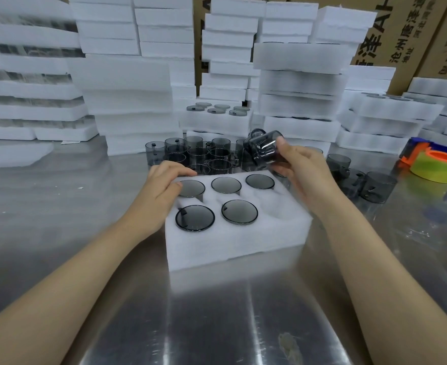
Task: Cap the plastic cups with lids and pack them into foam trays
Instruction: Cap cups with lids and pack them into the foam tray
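**Steel table [217, 312]: seating the sixth cup**

Steel sheet carries the foam tray [232, 241]. Five capped cups [194, 217] fill it; the near-right pocket [277, 206] is bare. The left hand [161, 185] curls over the tray's far-left corner. The right hand [301, 167] pinches a tilted cup [265, 148] by its wall. Judged light, rigid, slick and crackable: grip the wall. Cardboard boxes [406, 30] behind read "沧州" and "AH".

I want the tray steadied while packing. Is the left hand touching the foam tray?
Touching. In the head view the left hand curls its fingers over the far left corner of the foam tray.
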A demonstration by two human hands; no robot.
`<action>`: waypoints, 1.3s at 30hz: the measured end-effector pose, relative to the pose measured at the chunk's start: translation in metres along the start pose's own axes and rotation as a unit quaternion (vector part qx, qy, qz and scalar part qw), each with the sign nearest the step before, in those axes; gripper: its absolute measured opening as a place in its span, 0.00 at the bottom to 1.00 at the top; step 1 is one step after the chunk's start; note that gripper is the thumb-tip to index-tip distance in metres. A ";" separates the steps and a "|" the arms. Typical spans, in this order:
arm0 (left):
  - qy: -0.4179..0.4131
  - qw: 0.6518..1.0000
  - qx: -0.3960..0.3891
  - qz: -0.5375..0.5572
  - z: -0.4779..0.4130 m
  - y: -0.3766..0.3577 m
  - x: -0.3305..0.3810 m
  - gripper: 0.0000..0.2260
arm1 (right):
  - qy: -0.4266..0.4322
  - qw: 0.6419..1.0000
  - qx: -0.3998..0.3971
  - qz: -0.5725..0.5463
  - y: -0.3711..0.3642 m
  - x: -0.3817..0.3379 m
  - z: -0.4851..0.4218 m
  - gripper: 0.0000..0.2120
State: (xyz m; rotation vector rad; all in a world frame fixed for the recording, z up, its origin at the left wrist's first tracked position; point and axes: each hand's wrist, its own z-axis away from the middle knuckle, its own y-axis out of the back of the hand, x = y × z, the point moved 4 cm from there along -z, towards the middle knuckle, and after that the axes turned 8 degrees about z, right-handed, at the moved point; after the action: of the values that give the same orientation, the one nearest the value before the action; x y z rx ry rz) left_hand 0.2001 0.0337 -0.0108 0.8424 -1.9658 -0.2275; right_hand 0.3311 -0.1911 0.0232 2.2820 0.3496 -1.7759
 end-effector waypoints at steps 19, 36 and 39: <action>0.002 1.000 -0.013 0.024 0.001 -0.001 -0.003 0.17 | -0.165 0.938 -0.127 -0.278 -0.009 -0.018 0.016 0.21; 0.009 0.999 -0.015 0.037 0.001 -0.001 -0.003 0.16 | -0.106 0.953 -0.214 0.185 0.017 -0.018 0.020 0.32; 0.010 0.999 -0.016 0.040 0.000 -0.002 -0.003 0.15 | -0.084 0.942 -0.229 0.229 0.013 -0.020 0.024 0.29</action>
State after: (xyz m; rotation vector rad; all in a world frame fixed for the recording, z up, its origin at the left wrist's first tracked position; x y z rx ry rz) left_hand 0.2017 0.0347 -0.0141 0.7400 -1.9681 -0.2026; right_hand 0.3091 -0.2122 0.0373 1.7027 0.1580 -1.4514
